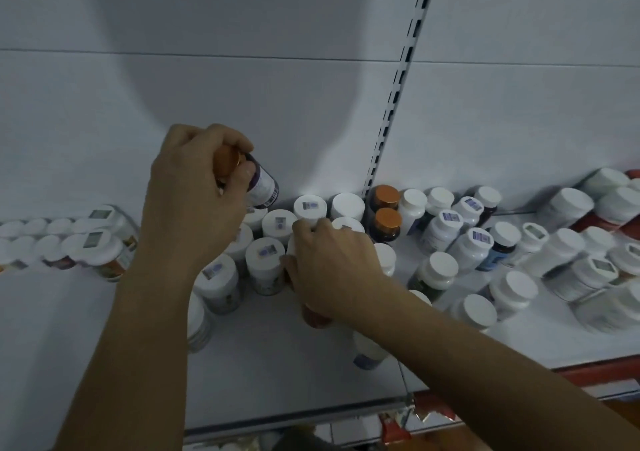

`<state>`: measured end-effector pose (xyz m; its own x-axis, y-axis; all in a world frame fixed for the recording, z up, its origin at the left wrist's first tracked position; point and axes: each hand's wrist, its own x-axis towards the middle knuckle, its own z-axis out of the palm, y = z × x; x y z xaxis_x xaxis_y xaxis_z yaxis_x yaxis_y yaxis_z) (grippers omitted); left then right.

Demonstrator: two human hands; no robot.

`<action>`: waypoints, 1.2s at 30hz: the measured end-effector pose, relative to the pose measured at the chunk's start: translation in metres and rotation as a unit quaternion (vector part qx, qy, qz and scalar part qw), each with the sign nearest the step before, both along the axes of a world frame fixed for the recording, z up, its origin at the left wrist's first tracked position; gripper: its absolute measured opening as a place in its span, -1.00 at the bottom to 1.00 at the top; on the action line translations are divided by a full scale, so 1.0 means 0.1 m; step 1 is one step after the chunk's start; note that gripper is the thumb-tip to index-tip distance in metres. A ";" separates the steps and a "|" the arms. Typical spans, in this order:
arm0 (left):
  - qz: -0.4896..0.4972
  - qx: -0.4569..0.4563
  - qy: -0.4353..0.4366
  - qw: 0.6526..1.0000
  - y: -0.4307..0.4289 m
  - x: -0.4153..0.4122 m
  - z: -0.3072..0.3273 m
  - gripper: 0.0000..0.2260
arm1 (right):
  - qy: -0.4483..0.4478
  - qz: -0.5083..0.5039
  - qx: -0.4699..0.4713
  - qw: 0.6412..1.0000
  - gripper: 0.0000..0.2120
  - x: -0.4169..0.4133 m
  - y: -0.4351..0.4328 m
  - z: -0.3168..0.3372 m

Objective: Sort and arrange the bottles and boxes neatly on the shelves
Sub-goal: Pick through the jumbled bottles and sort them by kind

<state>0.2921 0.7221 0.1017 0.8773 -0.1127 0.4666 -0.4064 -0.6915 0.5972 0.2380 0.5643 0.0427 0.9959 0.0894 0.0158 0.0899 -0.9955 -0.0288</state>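
Two hands, three copper-capped bottles, way too many white caps

Left hand (pixel 197 201) curled round the lifted bottle (pixel 264 184): dark, copper cap, purple-and-white label with a barcode. Held tilted above the shelf (pixel 277 364), close to the far back panel. The other two copper-capped bottles (pixel 387 208) standing one behind the other, just right of the slotted upright (pixel 391 104). Right hand (pixel 332 263) clamped down over a reddish-bottomed bottle (pixel 313 317) mid-shelf, touching the white-capped cluster (pixel 265 253); four purple-stickered tops plainly visible there. Three blue-stickered caps (pixel 450 217) right of the upright. Everything else too blurry to count honestly.
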 end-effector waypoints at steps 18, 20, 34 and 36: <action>-0.083 -0.090 -0.064 0.990 -0.66 -0.02 0.15 -0.82 | -0.094 -0.100 0.247 0.959 -0.65 -0.26 -1.51 1.14; -0.094 -0.093 -0.062 0.989 -1.00 -0.08 0.15 -0.83 | -0.110 -0.127 0.223 0.960 -0.65 -0.30 -1.81 1.23; -0.225 -0.031 -0.048 0.973 -4.38 -0.94 0.09 -0.86 | -0.173 -0.199 0.190 0.946 -0.65 -1.38 -4.50 1.18; -0.241 -0.027 -0.043 0.969 -4.72 -1.03 0.10 -0.86 | -0.175 -0.211 0.184 0.944 -0.64 -1.54 -4.85 1.23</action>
<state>0.1892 0.2500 0.1122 0.6864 -0.4732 0.5523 -0.7245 -0.3784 0.5761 0.0843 0.0793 0.1653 0.8695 -0.3892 0.3040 -0.2432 -0.8732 -0.4223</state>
